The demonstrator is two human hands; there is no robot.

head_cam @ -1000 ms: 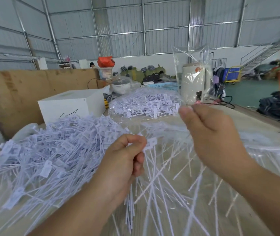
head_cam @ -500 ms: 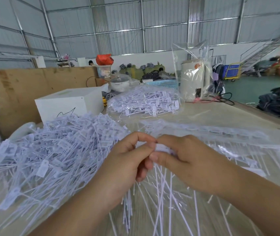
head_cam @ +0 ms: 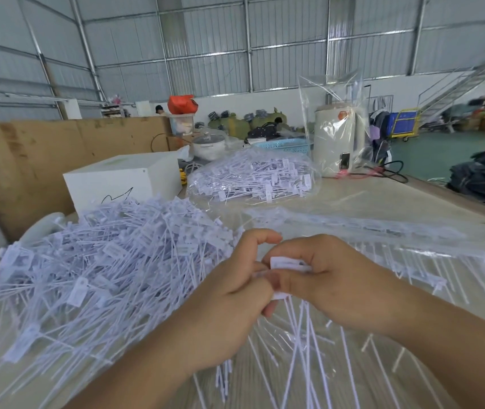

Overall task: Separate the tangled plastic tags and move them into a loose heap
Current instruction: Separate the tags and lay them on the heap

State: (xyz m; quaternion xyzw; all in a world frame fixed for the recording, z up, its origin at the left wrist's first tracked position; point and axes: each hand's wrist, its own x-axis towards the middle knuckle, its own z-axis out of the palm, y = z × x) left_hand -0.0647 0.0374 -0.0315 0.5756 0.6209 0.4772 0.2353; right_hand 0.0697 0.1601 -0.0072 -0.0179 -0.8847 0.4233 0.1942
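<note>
Right hand has dropped back to meet left hand at frame centre, both grips pinching a small bunch of white plastic tags, beside the loose heap at left; the next separation looks imminent

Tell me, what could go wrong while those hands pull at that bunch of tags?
Both the left hand and right hand pinch one small bunch of tags, with its long tails hanging below. A hard pull might snap a tail or drag several out still knotted. The heap lies right beside the left hand, so a sideways tug could snag loose tags and tangle them again.
</note>
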